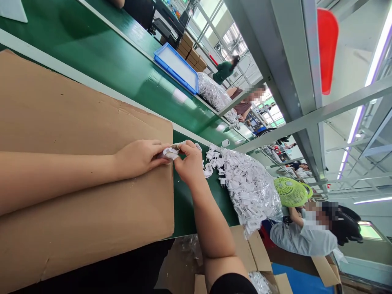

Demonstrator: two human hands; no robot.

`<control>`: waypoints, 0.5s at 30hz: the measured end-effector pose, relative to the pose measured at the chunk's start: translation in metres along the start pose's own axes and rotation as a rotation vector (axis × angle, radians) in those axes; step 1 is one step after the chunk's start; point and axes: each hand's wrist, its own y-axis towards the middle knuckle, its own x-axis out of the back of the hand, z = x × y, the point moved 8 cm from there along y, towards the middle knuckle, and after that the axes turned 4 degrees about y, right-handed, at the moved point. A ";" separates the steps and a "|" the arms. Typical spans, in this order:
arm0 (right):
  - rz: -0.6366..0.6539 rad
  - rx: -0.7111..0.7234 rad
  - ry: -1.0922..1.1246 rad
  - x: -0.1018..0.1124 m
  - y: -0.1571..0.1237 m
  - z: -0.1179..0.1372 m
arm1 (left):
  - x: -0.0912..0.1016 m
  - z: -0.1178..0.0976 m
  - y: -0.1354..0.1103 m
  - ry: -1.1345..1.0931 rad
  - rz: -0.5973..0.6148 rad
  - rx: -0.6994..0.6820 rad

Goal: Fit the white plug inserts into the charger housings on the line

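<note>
Both hands meet over the right edge of a flat cardboard sheet [92, 118]. Between them is a small white piece [171, 153], partly covered by fingers, so its exact kind cannot be made out. My left hand [139, 157] reaches in from the left, closed with thumb and fingertips on the piece. My right hand [190, 163] pinches the same piece from the other side. Just beyond my right hand, loose white plug adapters [214, 159] lie scattered on the green table [185, 204]. A clear plastic bag [254, 192] full of such white adapters lies beside them.
A green conveyor belt [122, 61] runs along the far side, with a blue-rimmed tray [177, 67] and another bag of white parts [211, 87] beyond. Metal framing [294, 122] crosses overhead. A yellow-green fan [290, 192], open cartons [254, 249] and a seated co-worker [306, 237] are at right.
</note>
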 end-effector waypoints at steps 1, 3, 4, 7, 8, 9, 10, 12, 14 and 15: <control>-0.001 0.000 0.003 0.000 0.000 0.000 | -0.001 -0.001 -0.001 0.043 0.009 -0.010; 0.009 0.007 -0.005 0.000 -0.001 0.002 | -0.004 -0.002 -0.002 0.097 0.032 -0.016; 0.015 0.007 -0.007 0.001 -0.001 0.003 | -0.005 -0.001 -0.002 0.103 0.039 -0.011; 0.028 -0.010 0.029 0.001 -0.002 0.002 | -0.005 0.002 -0.002 0.066 0.026 0.016; 0.024 -0.018 0.048 0.001 -0.002 0.001 | -0.004 0.002 -0.002 0.056 0.016 0.016; 0.017 -0.027 0.063 0.000 -0.002 -0.001 | -0.004 0.002 -0.002 0.058 0.008 0.009; 0.009 -0.034 0.072 -0.001 -0.003 -0.002 | -0.004 0.001 -0.002 0.076 0.008 -0.005; -0.009 -0.045 0.068 -0.002 -0.003 -0.004 | -0.006 -0.002 -0.002 0.167 0.026 -0.041; -0.013 -0.048 0.047 -0.002 -0.003 -0.005 | -0.009 -0.004 0.000 0.300 0.053 -0.078; -0.005 -0.049 0.034 -0.002 -0.002 -0.004 | -0.010 -0.007 0.000 0.359 0.068 -0.100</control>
